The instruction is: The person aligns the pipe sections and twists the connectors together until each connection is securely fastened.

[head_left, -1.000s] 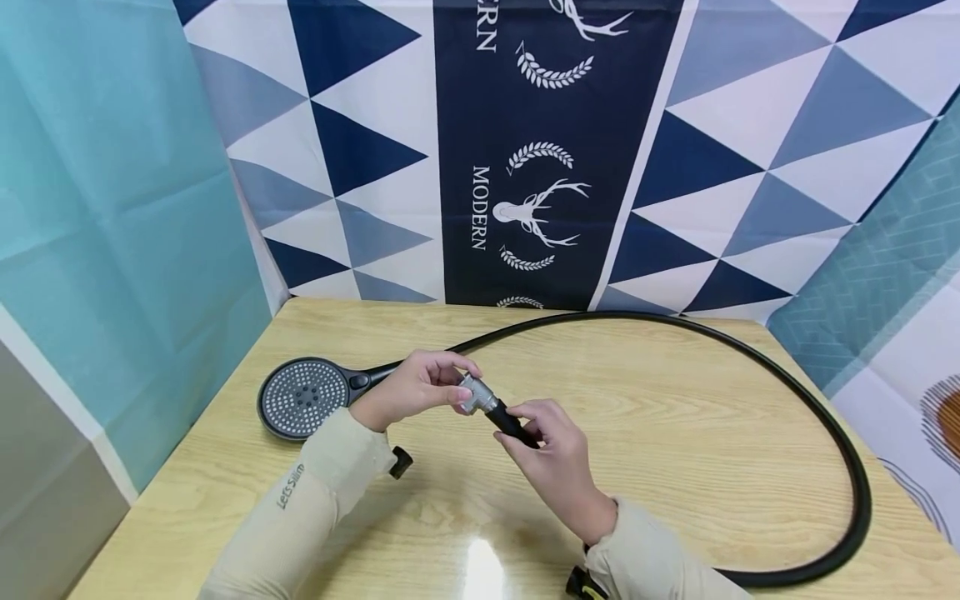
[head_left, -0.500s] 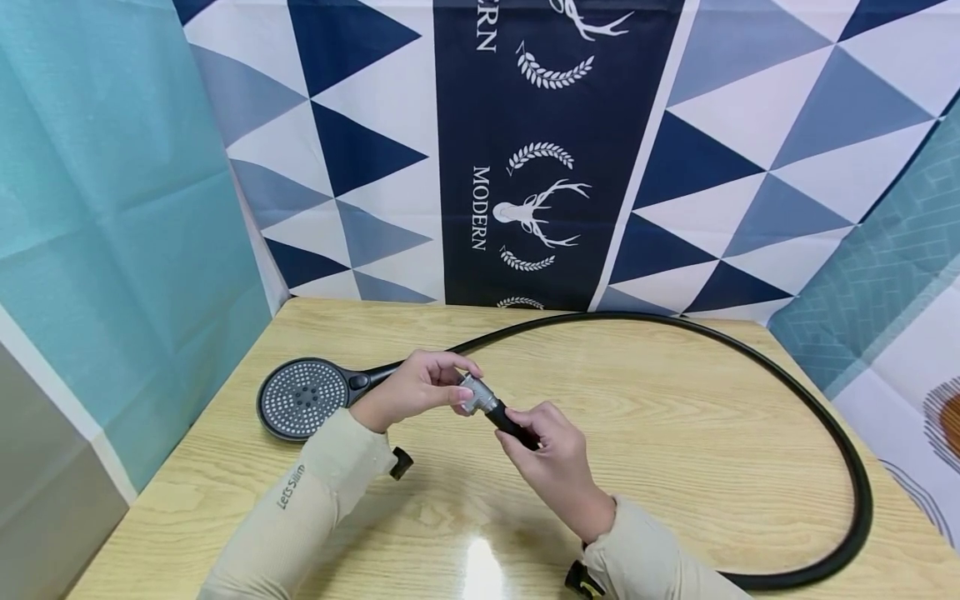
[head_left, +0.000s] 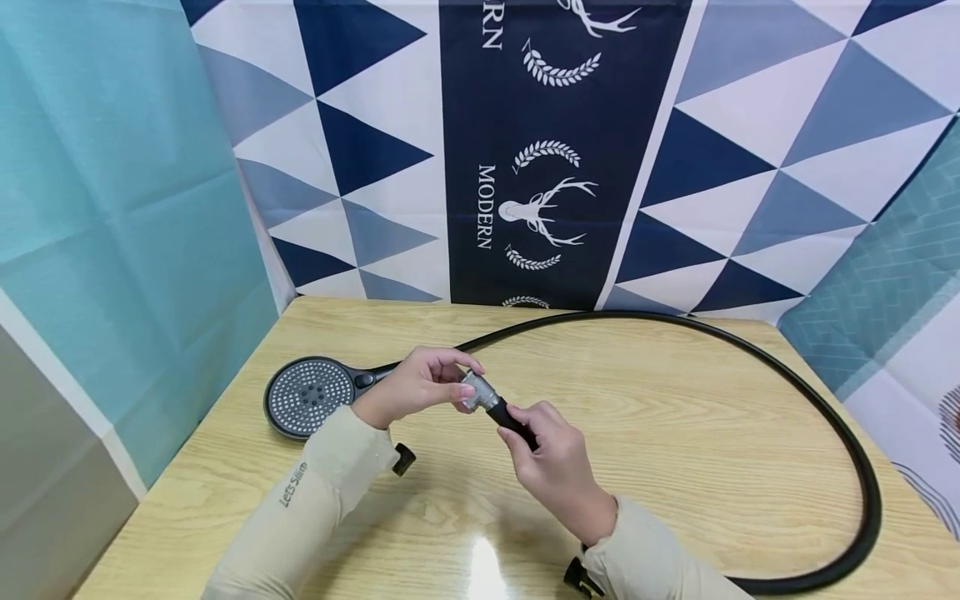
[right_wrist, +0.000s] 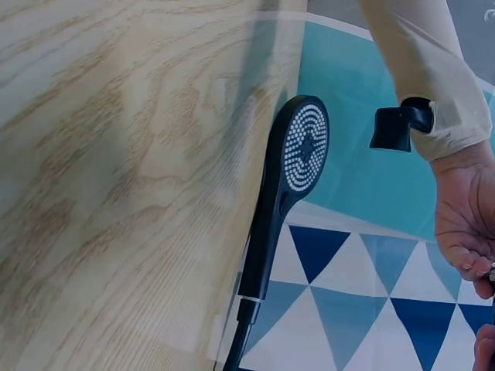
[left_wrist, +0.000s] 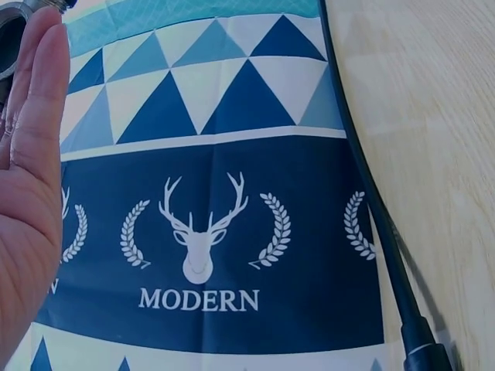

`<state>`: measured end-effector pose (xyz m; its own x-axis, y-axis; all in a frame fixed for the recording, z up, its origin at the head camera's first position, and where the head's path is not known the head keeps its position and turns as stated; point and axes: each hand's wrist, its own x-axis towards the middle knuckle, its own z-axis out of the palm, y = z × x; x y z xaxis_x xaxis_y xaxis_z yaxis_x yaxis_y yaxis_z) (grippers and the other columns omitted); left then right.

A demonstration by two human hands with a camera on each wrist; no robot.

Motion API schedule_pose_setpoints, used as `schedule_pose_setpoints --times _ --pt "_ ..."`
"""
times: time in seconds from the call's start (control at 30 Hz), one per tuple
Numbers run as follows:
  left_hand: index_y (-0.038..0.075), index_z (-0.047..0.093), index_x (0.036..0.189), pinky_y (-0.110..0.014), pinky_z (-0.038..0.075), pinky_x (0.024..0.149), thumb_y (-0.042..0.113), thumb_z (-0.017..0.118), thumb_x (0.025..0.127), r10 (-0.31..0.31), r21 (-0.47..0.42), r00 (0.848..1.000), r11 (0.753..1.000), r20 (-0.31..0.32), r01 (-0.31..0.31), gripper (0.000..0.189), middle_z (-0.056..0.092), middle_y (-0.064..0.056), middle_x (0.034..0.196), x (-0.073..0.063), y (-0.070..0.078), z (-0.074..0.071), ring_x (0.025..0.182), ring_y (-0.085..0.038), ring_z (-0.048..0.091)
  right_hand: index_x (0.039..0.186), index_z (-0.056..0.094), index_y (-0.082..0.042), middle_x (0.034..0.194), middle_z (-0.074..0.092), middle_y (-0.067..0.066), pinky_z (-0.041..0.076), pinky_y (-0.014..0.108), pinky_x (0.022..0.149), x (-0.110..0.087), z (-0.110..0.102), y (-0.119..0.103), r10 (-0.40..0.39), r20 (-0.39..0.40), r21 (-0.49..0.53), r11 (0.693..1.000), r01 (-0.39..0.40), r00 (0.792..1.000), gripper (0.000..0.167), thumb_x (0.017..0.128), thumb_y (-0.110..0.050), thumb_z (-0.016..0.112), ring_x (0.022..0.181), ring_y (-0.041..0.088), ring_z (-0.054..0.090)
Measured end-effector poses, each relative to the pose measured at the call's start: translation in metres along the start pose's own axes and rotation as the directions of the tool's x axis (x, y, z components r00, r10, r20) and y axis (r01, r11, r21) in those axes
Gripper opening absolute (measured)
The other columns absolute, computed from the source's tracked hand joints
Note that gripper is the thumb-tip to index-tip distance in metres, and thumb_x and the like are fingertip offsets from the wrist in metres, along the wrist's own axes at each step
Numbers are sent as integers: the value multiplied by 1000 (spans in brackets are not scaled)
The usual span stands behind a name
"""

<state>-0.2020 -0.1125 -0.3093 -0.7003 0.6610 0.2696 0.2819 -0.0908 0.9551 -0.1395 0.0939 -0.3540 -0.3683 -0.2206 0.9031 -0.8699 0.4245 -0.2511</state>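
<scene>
My left hand (head_left: 420, 385) pinches a silver T-shaped metal fitting (head_left: 477, 392) between thumb and fingertips above the table. The fitting meets the black end sleeve of the shower hose (head_left: 506, 415), which my right hand (head_left: 557, 454) grips with thumb and curled fingers. In the left wrist view, the left hand (left_wrist: 35, 178) shows at the left edge, beside the fitting's round opening (left_wrist: 9, 39). The right wrist view catches the left hand (right_wrist: 468, 216) at its right edge; most of the right hand lies outside it.
A dark shower head (head_left: 309, 397) lies face up on the left of the wooden table (head_left: 660, 467), its handle partly behind my left hand. From it the black hose (head_left: 817, 396) loops around the back and right. A patterned cloth (head_left: 540, 158) hangs behind the table.
The head view has shifted slightly, so the scene sits a little further right. My right fingers have changed their grip slightly on the hose end; the left hand keeps hold of the fitting.
</scene>
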Motion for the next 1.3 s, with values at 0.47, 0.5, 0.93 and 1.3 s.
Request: schedule_pose_setpoints --times 0.47,0.5,0.93,1.3 --pt "-22 50 110 -33 56 69 2 65 88 -14 8 1000 1000 20 14 36 69 -11 83 0 -2 -1 73 -10 66 95 66 9 72 58 7 43 13 49 -1 -3 -2 87 39 56 994 -89 995 35 63 17 76 57 11 51" --pt "-22 50 110 -33 56 69 2 65 88 -15 10 1000 1000 21 15 36 69 -12 83 0 -2 -1 73 -10 66 95 66 9 72 58 7 42 13 49 -1 -3 -3 96 43 60 993 -98 995 34 63 17 76 58 11 51" --pt "-23 50 109 -34 57 69 -12 57 87 -36 33 999 999 35 35 25 68 -10 82 2 4 1 72 -10 65 92 67 11 69 59 7 41 14 48 0 -5 -4 195 63 132 971 -202 979 30 65 20 75 55 8 50" --pt "-22 51 107 -36 57 68 -10 58 88 -39 36 998 999 47 37 24 68 -12 82 2 4 1 72 -11 66 94 66 13 70 60 10 44 19 47 1 -7 -5 309 135 218 918 -332 942 24 71 19 72 57 6 52"
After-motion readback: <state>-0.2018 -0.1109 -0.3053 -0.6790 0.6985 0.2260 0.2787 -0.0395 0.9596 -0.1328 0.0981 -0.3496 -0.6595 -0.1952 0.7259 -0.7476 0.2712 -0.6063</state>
